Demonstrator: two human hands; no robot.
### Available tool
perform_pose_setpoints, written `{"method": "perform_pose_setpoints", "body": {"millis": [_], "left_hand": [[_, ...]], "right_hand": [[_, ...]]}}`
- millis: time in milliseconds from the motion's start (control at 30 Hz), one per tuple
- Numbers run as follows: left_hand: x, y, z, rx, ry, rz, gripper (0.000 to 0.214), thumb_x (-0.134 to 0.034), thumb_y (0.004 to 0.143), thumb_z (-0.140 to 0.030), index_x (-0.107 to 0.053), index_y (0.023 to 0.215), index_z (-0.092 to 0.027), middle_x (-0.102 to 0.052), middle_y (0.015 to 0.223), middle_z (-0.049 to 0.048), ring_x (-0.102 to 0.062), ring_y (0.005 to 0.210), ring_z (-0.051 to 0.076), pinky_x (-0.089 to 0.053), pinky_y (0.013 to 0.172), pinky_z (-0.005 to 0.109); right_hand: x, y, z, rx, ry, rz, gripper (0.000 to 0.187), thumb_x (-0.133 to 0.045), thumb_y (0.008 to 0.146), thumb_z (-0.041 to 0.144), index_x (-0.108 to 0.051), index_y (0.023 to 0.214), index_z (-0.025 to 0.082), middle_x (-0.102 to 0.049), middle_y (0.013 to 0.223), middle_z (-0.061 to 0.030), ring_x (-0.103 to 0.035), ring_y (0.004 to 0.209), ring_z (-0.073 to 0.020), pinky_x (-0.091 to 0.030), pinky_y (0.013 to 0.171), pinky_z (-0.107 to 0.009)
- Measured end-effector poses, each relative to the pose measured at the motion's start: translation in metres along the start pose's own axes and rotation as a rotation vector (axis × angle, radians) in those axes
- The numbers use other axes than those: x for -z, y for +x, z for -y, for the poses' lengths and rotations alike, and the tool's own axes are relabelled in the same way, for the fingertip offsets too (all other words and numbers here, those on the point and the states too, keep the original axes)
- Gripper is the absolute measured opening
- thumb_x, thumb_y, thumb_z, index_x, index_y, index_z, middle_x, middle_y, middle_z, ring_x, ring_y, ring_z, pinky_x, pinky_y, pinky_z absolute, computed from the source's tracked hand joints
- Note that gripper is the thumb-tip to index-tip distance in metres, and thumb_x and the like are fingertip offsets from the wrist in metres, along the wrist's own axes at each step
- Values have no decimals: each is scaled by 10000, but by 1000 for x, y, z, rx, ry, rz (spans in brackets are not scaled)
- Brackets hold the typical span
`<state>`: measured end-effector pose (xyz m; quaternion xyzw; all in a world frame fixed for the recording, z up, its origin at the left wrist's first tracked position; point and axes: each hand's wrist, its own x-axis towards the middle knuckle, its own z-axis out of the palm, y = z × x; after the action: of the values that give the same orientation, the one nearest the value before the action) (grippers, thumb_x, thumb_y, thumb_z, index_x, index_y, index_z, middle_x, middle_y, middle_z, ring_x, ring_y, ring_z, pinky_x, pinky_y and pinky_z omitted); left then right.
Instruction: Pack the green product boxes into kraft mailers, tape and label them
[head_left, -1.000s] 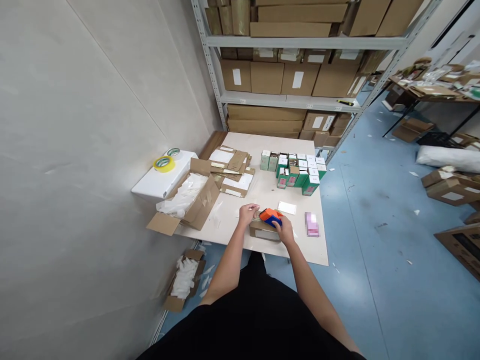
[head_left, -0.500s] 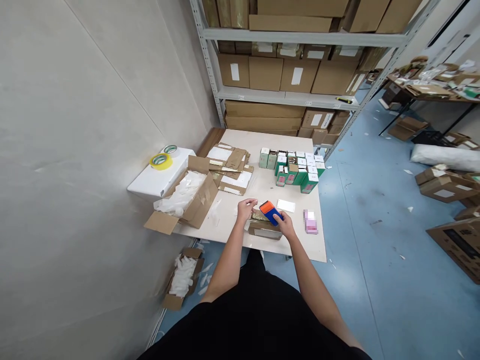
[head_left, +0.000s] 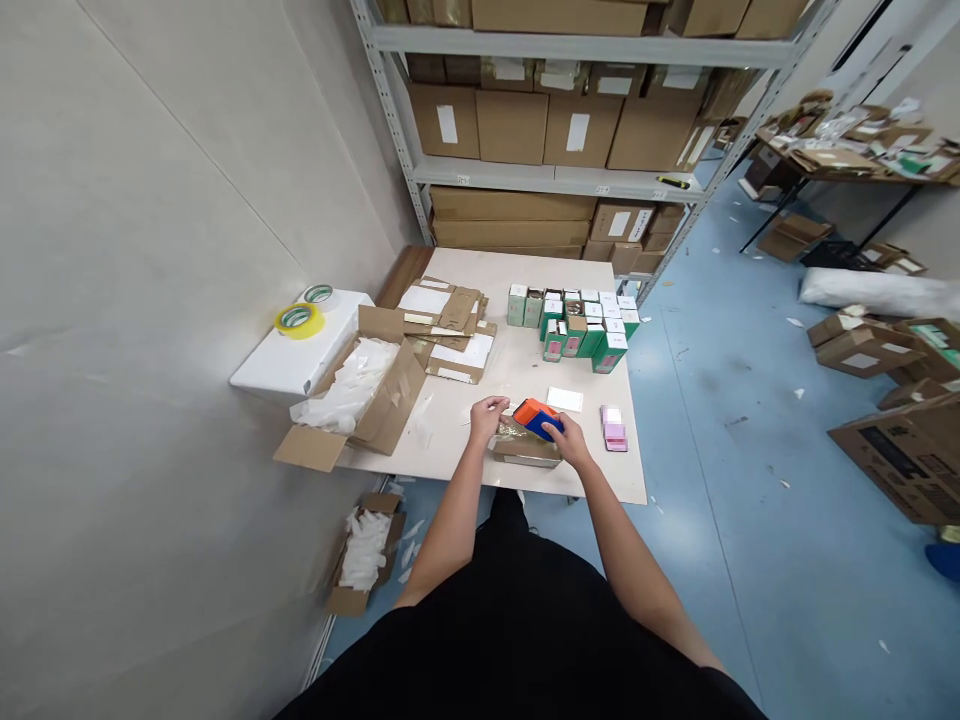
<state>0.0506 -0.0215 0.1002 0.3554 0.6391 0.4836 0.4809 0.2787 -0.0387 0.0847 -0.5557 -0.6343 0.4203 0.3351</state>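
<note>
1 orange-and-blue tool [head_left: 538, 420] tilts over 1 brown cardboard box [head_left: 526, 452].

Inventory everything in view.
tool: one, orange-blue, centre
carton: one, brown, below tool
worktable: one, whitish, centre
small boxes: over ten, green-white, worktable right
packs: count unclear, pink, worktable right
card: one, white, beyond tool
flat cartons: several, brown, worktable left
open boxes: two, brown, worktable and floor
white box: one, white, left
tape rolls: two, yellow and greyish, on white box
shelf: one, grey, back
stored boxes: many, brown, shelf
far table: one, brown, right
floor boxes: several, brown, right
left hand: one, bare, beside tool
right hand: one, bare, on tool
</note>
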Motion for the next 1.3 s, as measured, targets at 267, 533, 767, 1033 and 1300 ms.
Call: {"method": "perform_pose_setpoints", "body": {"millis": [267, 533, 767, 1033, 1300], "left_hand": [[15, -4, -9, -80, 129, -2, 213, -765, 784, -360, -811, 871, -171, -781, 820, 52, -544, 453, 98, -456, 478, 250], [50, 2, 12, -108, 191, -100, 168, -759, 752, -345, -801, 791, -187, -775, 759, 49, -648, 618, 161, -512, 600, 266], [59, 0, 55, 116, 134, -183, 167, -745, 745, -321, -764, 799, -165, -733, 735, 20, -560, 471, 94, -469, 511, 226], [37, -3, 89, 145, -54, -256, 282, -721, 814, -424, -691, 842, -145, -671, 767, 23, -702, 703, 142, -605, 723, 294], [37, 3, 98, 208, 92, -264, 266, -653, 809, -407, -706, 851, -150, -594, 602, -24, -658, 636, 146, -529, 620, 242]], "right_hand": [[6, -13, 19, -39, -36, 57, 457, -568, 896, 686, -596, 862, 231, -660, 794, -8, -569, 739, -198, -419, 669, -290], [27, -27, -12, -129, -60, 126, 496, -584, 860, 722, -619, 845, 227, -686, 790, -30, -610, 765, -232, -453, 699, -322], [19, -11, -42, -113, -290, 231, 424, -582, 897, 633, -665, 930, 218, -729, 870, -44, -644, 800, -233, -436, 708, -300], [1, 12, -54, -148, -414, 272, 379, -618, 940, 527, -708, 1095, 194, -762, 1040, -103, -683, 927, -253, -430, 750, -291], [-7, 16, -57, -118, -488, 273, 319, -632, 948, 489, -715, 1026, 190, -751, 1049, -111, -682, 947, -255, -428, 759, -293]]}}
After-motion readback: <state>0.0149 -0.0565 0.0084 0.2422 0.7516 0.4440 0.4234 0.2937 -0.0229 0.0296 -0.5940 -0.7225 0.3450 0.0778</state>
